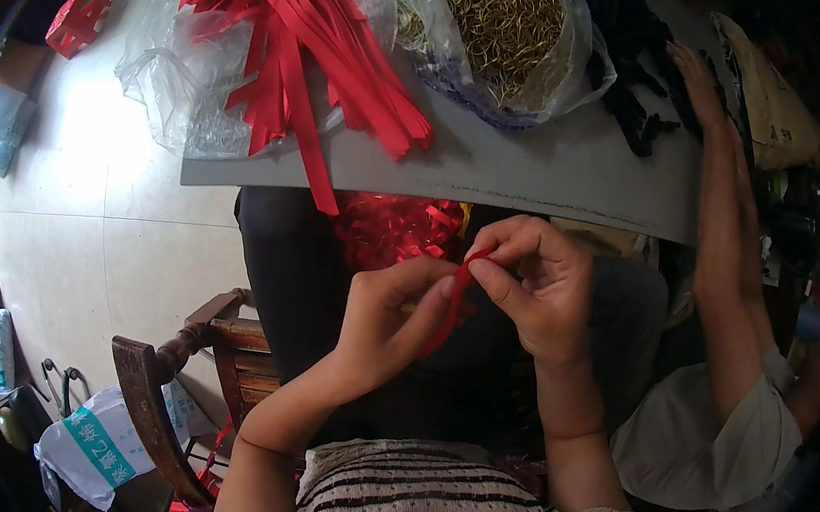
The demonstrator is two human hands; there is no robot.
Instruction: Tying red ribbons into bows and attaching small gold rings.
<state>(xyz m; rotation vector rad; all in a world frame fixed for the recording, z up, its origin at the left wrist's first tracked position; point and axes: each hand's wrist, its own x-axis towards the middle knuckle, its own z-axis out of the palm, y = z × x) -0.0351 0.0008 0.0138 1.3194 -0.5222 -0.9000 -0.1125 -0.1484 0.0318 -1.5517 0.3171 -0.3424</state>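
Note:
A narrow red ribbon (451,319) runs between my two hands above my lap. My left hand (390,311) is closed on it, thumb against the fingers, and the lower part of the ribbon hangs below that thumb. With thumb and forefinger my right hand (534,279) pinches the ribbon's upper end; the exact fold there is too small to make out. Beyond my hands, below the table edge, lies a heap of red ribbon pieces (393,228), partly hidden by my fingers. A bundle of long red ribbons (315,59) lies on the table, one strip hanging over its edge.
The grey table (520,173) carries a clear plastic bag of gold-coloured cords (507,28) and a pile of black strips (634,90). At right, another person's arm (721,248) reaches along the table. A wooden chair (154,395) and a white sack (105,444) stand at left.

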